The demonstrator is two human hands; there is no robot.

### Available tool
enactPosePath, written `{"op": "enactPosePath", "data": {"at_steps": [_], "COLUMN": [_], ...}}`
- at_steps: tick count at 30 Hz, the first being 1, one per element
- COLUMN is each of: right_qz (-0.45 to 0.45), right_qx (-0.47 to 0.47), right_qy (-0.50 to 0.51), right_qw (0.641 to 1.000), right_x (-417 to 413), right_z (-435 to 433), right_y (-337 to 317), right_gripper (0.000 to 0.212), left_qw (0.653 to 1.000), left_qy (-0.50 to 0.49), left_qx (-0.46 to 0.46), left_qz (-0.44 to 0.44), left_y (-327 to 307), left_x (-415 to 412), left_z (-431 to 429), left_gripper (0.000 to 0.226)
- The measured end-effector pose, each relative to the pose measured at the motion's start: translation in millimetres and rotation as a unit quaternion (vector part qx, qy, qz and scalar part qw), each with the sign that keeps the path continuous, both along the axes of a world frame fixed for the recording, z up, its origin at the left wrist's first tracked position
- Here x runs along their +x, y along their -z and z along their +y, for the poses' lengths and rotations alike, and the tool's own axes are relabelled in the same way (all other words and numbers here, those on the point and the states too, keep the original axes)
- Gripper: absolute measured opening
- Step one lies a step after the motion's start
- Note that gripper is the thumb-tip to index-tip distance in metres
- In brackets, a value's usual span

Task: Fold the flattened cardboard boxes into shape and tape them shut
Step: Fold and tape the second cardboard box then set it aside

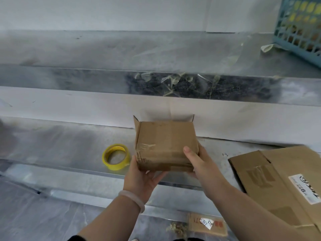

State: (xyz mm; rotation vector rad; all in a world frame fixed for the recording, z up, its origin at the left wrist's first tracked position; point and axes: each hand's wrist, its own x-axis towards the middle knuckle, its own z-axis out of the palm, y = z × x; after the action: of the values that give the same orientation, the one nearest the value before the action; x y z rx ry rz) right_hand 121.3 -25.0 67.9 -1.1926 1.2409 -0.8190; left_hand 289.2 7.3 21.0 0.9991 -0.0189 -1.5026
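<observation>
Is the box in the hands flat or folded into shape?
Folded: the box shows top and front faces, held between the left hand and right hand; flap tips stick up behind.

A metal tabletop (69, 146) spans the view. Behind it a raised metal shelf (86, 49) stands against a white wall (121, 13). A blue plastic lattice basket (295, 53) sits at the right end of the shelf; its yellow and brown contents cannot be identified. Clear film scraps (172, 80) cling to the shelf's front face. A crumpled scrap (266, 47) lies just beside the basket. Dry plant debris (176, 228) lies below the tabletop.
</observation>
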Motion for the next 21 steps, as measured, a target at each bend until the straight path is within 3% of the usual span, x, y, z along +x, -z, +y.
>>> {"op": "enactPosePath", "data": {"at_steps": [3, 5, 8, 10, 12, 14, 15, 16, 18, 19, 21], "right_qz": [0.017, 0.060, 0.129, 0.191, 0.223, 0.225, 0.228, 0.237, 0.259, 0.269, 0.287], "right_qx": [-0.050, -0.080, -0.134, -0.185, -0.227, -0.264, -0.279, -0.292, -0.307, -0.313, -0.322], "right_qy": [0.044, 0.059, 0.050, 0.027, 0.013, 0.002, -0.007, -0.020, -0.059, -0.078, -0.112], "right_qw": [0.998, 0.993, 0.981, 0.964, 0.948, 0.938, 0.933, 0.926, 0.914, 0.908, 0.895], "right_x": [-8.3, -13.5, -16.0, -13.4, -9.4, -6.2, -5.2, -4.8, -5.0, -4.8, -3.3], "right_z": [-2.2, -2.3, 1.3, 4.1, 7.5, 7.3, 6.1, 3.9, -1.3, -3.3, -5.1], "right_y": [2.0, 0.4, 4.3, 8.3, 9.8, 9.8, 9.9, 11.5, 16.0, 18.9, 22.6], "right_gripper": [0.050, 0.051, 0.062, 0.072, 0.077, 0.072, 0.065, 0.057, 0.046, 0.044, 0.043], "left_qw": [0.981, 0.969, 0.949, 0.900, 0.811, 0.758, 0.758, 0.786, 0.879, 0.907, 0.917], "left_qy": [0.004, -0.001, 0.000, 0.068, 0.137, 0.174, 0.186, 0.187, 0.172, 0.168, 0.166], "left_qx": [0.038, 0.027, 0.005, -0.041, -0.065, -0.044, -0.039, -0.054, -0.081, -0.088, -0.100], "left_qz": [-0.188, -0.245, -0.314, -0.428, -0.566, -0.627, -0.625, -0.587, -0.438, -0.376, -0.349], "left_y": [6.3, 6.2, -1.5, -9.0, -7.8, -0.9, -0.2, -1.8, -4.9, -8.1, -12.6], "left_x": [4.0, 10.9, 13.4, 6.3, -0.5, -1.7, 0.5, 2.0, 4.2, 5.2, 8.9], "left_z": [-3.3, -6.9, -9.6, -9.1, -8.1, -11.5, -11.8, -11.9, -10.7, -9.9, -11.0], "left_gripper": [0.025, 0.033, 0.029, 0.040, 0.070, 0.075, 0.064, 0.052, 0.036, 0.032, 0.038]}}
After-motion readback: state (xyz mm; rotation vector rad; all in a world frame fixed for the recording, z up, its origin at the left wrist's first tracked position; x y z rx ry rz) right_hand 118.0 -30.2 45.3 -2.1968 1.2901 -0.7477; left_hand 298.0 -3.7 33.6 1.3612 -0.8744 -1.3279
